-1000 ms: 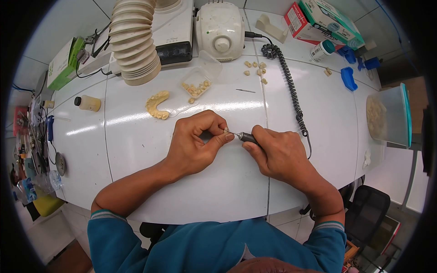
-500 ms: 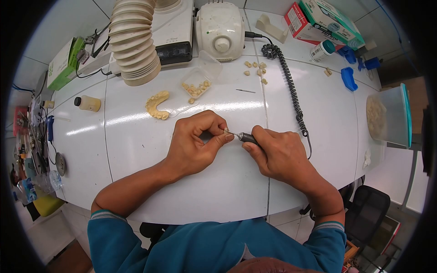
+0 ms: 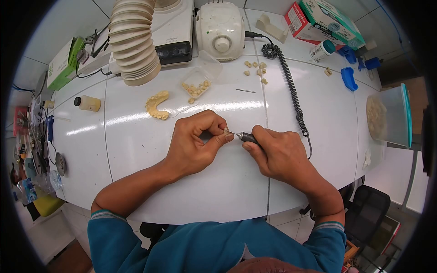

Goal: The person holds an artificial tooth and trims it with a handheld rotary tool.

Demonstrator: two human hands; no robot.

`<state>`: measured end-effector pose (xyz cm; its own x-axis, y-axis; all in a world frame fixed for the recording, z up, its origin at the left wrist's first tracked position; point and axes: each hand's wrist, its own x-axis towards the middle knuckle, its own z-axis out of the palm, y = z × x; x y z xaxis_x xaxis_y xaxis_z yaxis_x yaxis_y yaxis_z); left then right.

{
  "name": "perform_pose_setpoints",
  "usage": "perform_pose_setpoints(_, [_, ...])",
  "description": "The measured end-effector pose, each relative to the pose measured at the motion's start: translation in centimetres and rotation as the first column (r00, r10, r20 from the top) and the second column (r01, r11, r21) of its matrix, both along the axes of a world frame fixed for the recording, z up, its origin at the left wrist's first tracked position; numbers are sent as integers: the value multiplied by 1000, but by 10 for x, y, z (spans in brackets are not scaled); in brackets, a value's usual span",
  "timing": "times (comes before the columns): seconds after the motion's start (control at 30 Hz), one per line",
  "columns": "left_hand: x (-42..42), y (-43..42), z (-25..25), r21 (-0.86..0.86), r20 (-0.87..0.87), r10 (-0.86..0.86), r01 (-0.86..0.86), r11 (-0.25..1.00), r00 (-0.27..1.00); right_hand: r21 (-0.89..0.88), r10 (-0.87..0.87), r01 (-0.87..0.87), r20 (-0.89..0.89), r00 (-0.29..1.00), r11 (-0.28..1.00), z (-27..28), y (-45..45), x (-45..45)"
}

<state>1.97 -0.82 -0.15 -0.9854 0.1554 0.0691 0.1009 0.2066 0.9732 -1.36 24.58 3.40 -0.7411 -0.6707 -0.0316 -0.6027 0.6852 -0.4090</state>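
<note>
Between the thumb and index finger of my left hand (image 3: 195, 141) is a small pale tooth piece (image 3: 226, 130), mostly covered by the fingertips. My right hand (image 3: 282, 152) is wrapped round a dark rotary handpiece (image 3: 248, 138), whose thin bur points left and meets the piece at the left fingertips. Beyond my left hand lie a yellowish dental arch model (image 3: 157, 105) and a clear open box (image 3: 203, 94) holding several small tooth pieces. A thin metal bur (image 3: 246, 91) rests on the table behind the handpiece.
At the back stand a white control unit (image 3: 221, 34) with a coiled black cord (image 3: 291, 84) and a ribbed suction hose (image 3: 134, 45). Several loose tooth pieces (image 3: 261, 72) lie near the cord. A small bottle (image 3: 87, 103) is left; a lidded plastic tub (image 3: 389, 114) is right.
</note>
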Motion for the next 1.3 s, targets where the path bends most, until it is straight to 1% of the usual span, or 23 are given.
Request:
perform_pose_setpoints(1.03, [0, 0, -1, -9, -7, -2, 2, 1000, 1000, 22, 10, -10, 8, 1000, 1000, 1, 0, 0])
perform_pose_setpoints(1.1, [0, 0, 0, -10, 4, 0, 0, 1000, 1000, 9, 5, -5, 6, 1000, 1000, -1, 0, -1])
perform_pose_setpoints(1.2, [0, -1, -2, -28, -28, -9, 8, 1000, 1000, 9, 10, -10, 5, 1000, 1000, 0, 1, 0])
perform_pose_setpoints(1.3, [0, 0, -2, -10, -21, -4, 4, 1000, 1000, -5, 2, -2, 7, 1000, 1000, -1, 0, 0])
